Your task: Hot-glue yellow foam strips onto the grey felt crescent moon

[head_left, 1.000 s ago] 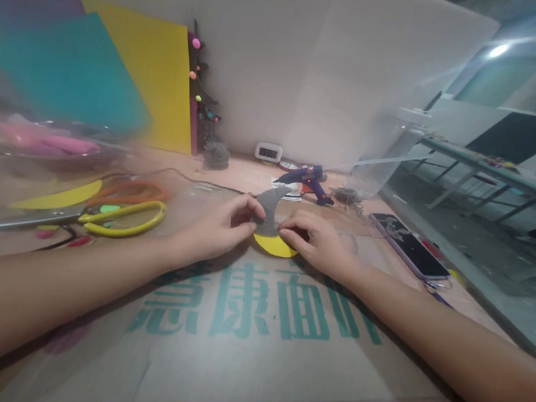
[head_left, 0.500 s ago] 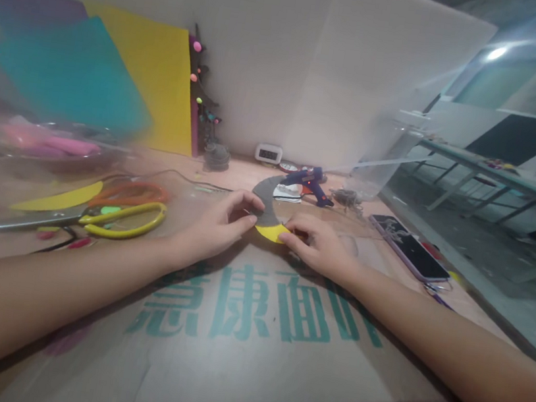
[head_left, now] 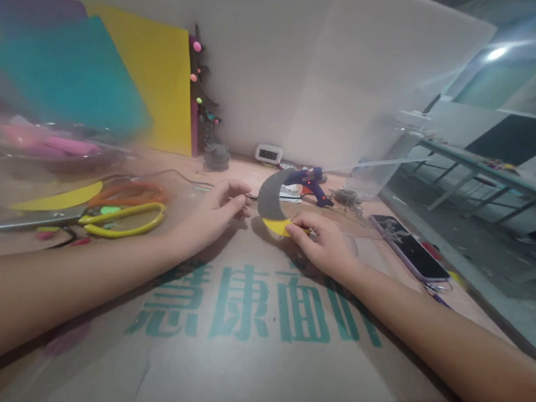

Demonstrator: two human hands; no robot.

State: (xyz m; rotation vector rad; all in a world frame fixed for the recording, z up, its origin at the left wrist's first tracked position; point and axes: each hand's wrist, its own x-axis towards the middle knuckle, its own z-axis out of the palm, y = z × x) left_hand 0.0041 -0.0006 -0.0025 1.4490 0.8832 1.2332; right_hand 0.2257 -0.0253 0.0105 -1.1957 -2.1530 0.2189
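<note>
A grey crescent [head_left: 271, 195] with a yellow lower end [head_left: 277, 226] stands up above the table, looking like cut card or foam sheet. My right hand [head_left: 317, 238] pinches its yellow end between thumb and fingers. To the left of the crescent is my left hand [head_left: 223, 213], apart from it, its fingers loosely bent and nothing visible in them. Behind the crescent lies a dark blue glue gun [head_left: 313, 182] with a small red light, partly covered by the crescent's upper tip.
Scissors with yellow and orange handles [head_left: 122, 224] lie at left beside a yellow cut piece [head_left: 62, 195]. A phone [head_left: 408, 247] rests at right near the table edge. A small white clock [head_left: 268, 154] and coloured sheets [head_left: 146, 77] stand at the back. Printed cardboard [head_left: 244, 371] covers the front.
My left hand has let go of the crescent and drawn back to the left. The crescent, still in my right hand, has risen slightly and tilted more upright.
</note>
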